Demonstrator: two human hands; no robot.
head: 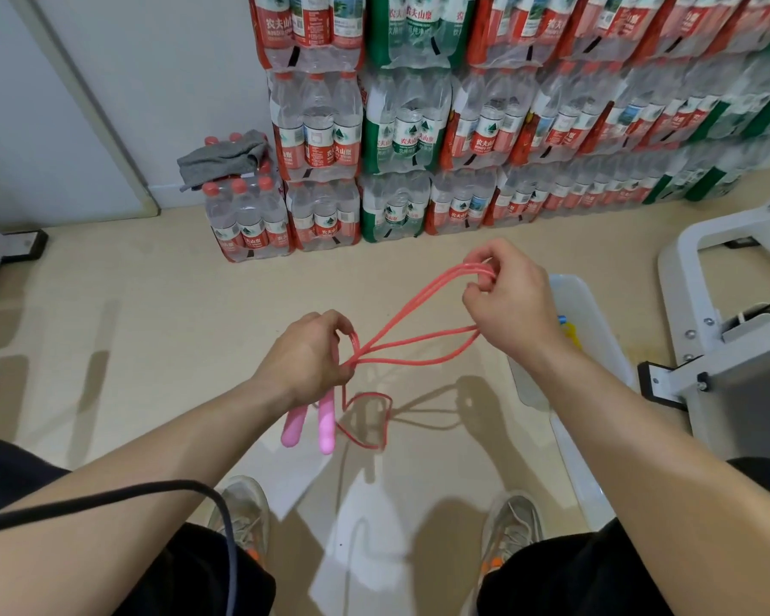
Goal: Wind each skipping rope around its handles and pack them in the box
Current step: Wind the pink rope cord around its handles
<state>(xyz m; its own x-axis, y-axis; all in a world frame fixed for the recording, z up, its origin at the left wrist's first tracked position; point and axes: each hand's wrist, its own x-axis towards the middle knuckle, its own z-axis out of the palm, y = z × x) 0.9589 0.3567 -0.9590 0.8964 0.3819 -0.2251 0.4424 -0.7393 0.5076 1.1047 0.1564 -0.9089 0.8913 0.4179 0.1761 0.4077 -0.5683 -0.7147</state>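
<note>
Two handles (327,426) hang side by side under the left hand (305,355), whose fingers curl round their tops and one end of the folded rope (419,346), probably to keep the pair together as a core for winding. Right hand (505,304) pinches the far bends of the folds, raised and well apart from the left, so several strands run taut between the hands. One slack loop droops below the left hand; cannot tell whether it reaches the floor. Rope is held in the air, not yet wound. Box (596,313) sits just beside the right arm, handy for packing; something yellow and blue lies inside.
</note>
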